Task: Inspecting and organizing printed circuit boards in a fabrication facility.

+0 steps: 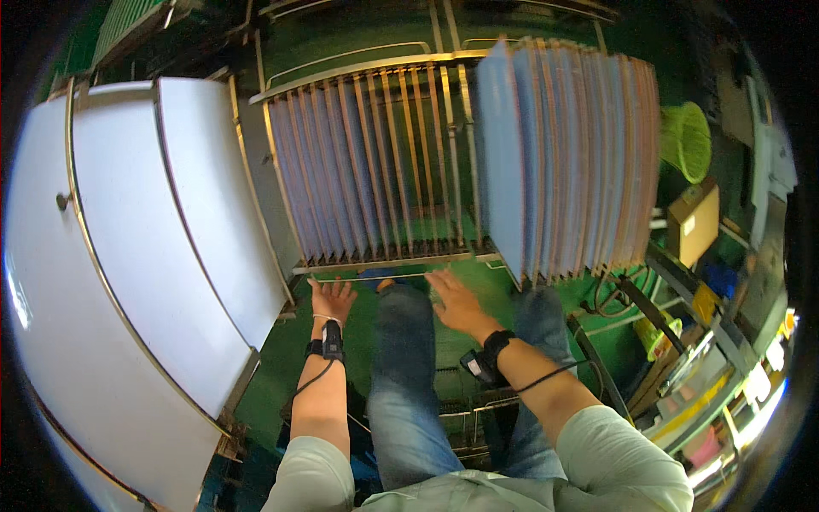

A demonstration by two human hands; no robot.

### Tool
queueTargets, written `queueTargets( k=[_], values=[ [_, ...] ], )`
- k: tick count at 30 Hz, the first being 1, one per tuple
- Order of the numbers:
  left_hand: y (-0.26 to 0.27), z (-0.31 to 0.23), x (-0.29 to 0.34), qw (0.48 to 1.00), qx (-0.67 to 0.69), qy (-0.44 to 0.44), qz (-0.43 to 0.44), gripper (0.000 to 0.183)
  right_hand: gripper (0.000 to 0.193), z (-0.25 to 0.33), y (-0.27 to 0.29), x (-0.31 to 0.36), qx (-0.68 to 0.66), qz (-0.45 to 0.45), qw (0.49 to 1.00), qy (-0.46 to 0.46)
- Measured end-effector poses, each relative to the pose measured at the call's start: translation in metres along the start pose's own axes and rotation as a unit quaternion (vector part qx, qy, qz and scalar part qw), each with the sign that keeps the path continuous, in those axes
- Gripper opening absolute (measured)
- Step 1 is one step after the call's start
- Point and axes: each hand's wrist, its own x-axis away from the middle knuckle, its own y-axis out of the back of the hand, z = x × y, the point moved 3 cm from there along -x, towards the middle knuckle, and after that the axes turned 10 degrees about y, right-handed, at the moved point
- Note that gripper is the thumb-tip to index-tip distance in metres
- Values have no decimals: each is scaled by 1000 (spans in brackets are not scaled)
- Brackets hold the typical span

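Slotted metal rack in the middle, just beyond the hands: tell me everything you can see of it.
The slotted metal rack has worn, yellowish-grey rails front and back, with dark comb-like teeth along the front. Coppery-brown strips run between the rails; bluish sheets fill mainly the left side, while green shows through at right. A thin pale bar lies along the front. The left hand and right hand are at its ends; whether they grip is unclear.

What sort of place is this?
Likely a factory or workshop, though which trade I can't tell. Signs: a slotted metal rack holding thin sheets, a close-set row of upright bluish panels at right, and large white panels at left.
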Motion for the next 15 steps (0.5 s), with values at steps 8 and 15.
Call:
queueTargets(
  k=[8, 15],
  values=[
    [-56, 109, 64, 815, -566, 109, 57, 52, 42, -38, 59, 266, -631, -295, 664, -272],
    [-47, 107, 197, 802, -581, 79, 113, 54, 80, -82, 125, 482, -610, -733, 259, -153]
  ],
)
